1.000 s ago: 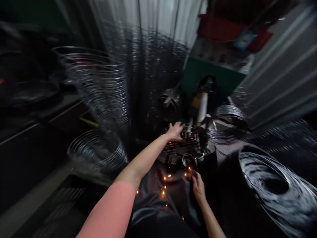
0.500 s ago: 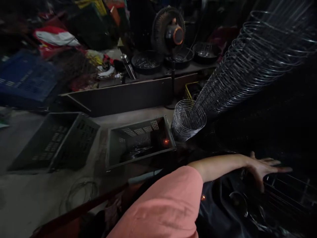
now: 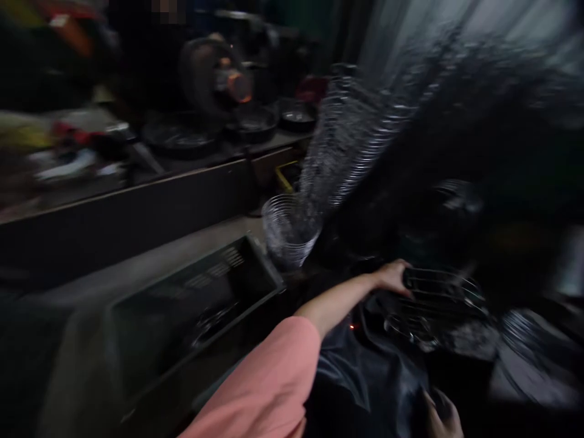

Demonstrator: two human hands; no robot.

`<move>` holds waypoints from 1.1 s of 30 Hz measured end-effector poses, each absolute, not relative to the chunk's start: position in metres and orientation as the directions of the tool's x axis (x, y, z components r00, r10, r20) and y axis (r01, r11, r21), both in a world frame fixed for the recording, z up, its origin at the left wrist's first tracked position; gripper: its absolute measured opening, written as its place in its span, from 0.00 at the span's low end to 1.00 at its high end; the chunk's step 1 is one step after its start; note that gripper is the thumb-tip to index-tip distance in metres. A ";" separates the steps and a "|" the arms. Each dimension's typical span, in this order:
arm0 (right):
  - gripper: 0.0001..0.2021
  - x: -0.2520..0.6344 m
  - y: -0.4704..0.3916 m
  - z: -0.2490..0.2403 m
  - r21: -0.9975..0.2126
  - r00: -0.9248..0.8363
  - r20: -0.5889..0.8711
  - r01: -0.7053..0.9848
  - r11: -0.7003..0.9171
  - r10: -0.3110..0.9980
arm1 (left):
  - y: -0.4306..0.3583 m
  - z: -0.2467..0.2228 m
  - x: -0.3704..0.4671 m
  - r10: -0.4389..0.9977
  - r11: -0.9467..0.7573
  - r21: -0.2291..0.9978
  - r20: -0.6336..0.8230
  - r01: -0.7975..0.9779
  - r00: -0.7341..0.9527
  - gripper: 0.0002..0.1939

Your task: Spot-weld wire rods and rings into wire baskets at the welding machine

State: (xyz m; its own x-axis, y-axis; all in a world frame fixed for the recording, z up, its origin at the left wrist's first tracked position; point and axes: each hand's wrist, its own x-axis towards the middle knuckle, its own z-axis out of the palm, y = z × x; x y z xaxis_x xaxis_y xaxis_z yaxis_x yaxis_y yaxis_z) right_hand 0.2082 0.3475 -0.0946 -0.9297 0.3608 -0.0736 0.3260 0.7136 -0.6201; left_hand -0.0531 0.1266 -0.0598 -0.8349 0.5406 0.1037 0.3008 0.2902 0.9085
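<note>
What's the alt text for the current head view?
A person's left hand at the edge of a wire frame in a dim, blurred workshop; right hand near the bottom edge. Stacked wire rings and an open crate stand leftward; a small spark glows.

To our left, a crate sat on the floor, below the bench holding the fan.
</note>
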 end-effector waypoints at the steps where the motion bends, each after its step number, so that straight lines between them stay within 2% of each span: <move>1: 0.24 0.210 0.344 -0.084 -0.669 -0.867 -0.061 0.403 0.625 0.494 | 0.125 -0.058 -0.049 0.516 0.280 0.914 0.115 0.294 -0.849 0.48; 2: 0.25 0.209 0.340 -0.069 -0.718 -0.851 -0.105 0.423 0.553 0.515 | 0.123 -0.057 -0.047 0.510 0.262 0.910 0.150 0.320 -0.847 0.48; 3: 0.24 0.206 0.335 -0.051 -0.757 -0.866 -0.153 0.413 0.506 0.477 | 0.121 -0.056 -0.045 0.490 0.261 0.905 0.177 0.337 -0.854 0.48; 6: 0.20 0.187 0.320 0.013 -0.823 -0.937 -0.254 0.339 0.455 0.238 | 0.112 -0.051 -0.039 0.504 0.305 0.858 0.222 0.413 -0.834 0.49; 9: 0.18 0.161 0.310 0.058 -0.855 -0.952 -0.301 0.292 0.428 0.048 | 0.105 -0.042 -0.027 0.645 0.321 0.762 0.260 0.563 -0.719 0.49; 12: 0.14 0.133 0.302 0.065 -0.832 -0.928 -0.363 0.283 0.477 -0.081 | 0.106 -0.028 -0.011 0.761 0.315 0.664 0.250 0.678 -0.599 0.49; 14: 0.12 0.118 0.297 0.055 -0.730 -0.936 -0.349 0.242 0.639 -0.043 | 0.113 -0.017 -0.001 0.808 0.319 0.597 0.234 0.736 -0.540 0.49; 16: 0.12 0.109 0.294 0.043 -0.552 -0.968 -0.247 0.172 0.816 0.037 | 0.121 -0.005 0.004 0.827 0.341 0.538 0.219 0.771 -0.518 0.49; 18: 0.13 0.107 0.295 0.033 -0.411 -0.991 -0.129 0.093 0.907 0.043 | 0.128 0.008 0.005 0.825 0.367 0.497 0.217 0.786 -0.522 0.48; 21: 0.15 0.113 0.304 0.027 -0.409 -0.997 -0.050 -0.037 0.912 -0.063 | 0.136 0.022 0.004 0.835 0.370 0.452 0.221 0.811 -0.504 0.47; 24: 0.20 0.122 0.313 0.029 -0.436 -0.990 -0.055 -0.090 0.895 -0.126 | 0.141 0.025 0.001 0.843 0.371 0.435 0.211 0.820 -0.494 0.47; 26: 0.23 0.125 0.315 0.031 -0.409 -0.990 -0.086 -0.064 0.910 -0.108 | 0.144 0.023 0.000 0.841 0.376 0.443 0.206 0.814 -0.501 0.47; 33: 0.17 0.121 0.316 0.033 -0.332 -0.993 -0.108 -0.009 0.943 -0.048 | 0.153 0.018 -0.008 0.851 0.358 0.450 0.204 0.818 -0.485 0.46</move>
